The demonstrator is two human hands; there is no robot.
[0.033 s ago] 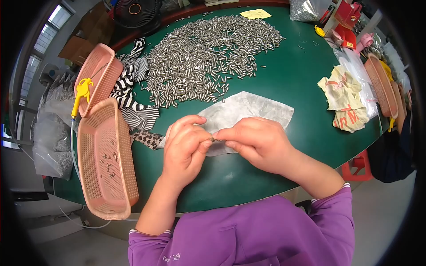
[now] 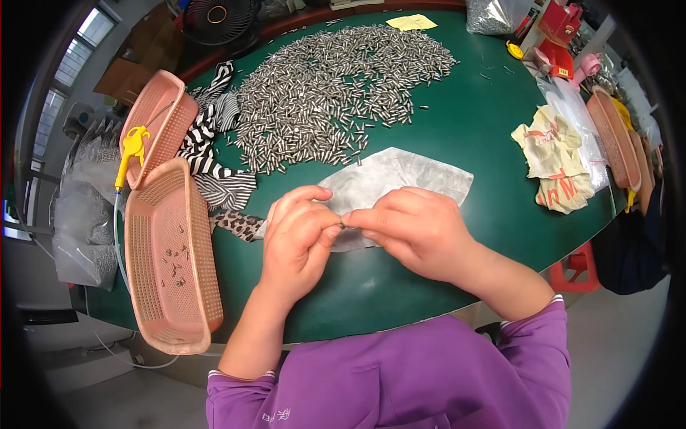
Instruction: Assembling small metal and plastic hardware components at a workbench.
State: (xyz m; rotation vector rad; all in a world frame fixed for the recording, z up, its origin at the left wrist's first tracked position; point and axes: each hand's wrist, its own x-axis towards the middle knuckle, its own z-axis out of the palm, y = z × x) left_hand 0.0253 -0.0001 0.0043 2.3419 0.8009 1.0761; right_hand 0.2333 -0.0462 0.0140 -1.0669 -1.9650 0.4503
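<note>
Above a grey cloth (image 2: 389,175) on the green table (image 2: 500,143), my two hands meet fingertip to fingertip. My left hand (image 2: 296,239) is closed, thumb and index finger pinching one end of a small metal part (image 2: 343,225). From the other side, the thumb and index finger of my right hand (image 2: 418,232) press on the same piece. Most of it is hidden by the fingertips, so its full shape does not show. Beyond the cloth spreads a large pile of small, bullet-shaped metal parts (image 2: 321,93).
At left stand two pink plastic baskets (image 2: 207,286), the nearer one with a few small pieces inside; a yellow air gun (image 2: 133,146) hangs on the farther one. Striped rags (image 2: 221,186) lie beside them. A cream cloth (image 2: 554,157) lies at right. A fan (image 2: 218,18) stands behind.
The right thumb has shifted very slightly at the small metal part. Nothing else has visibly changed.
</note>
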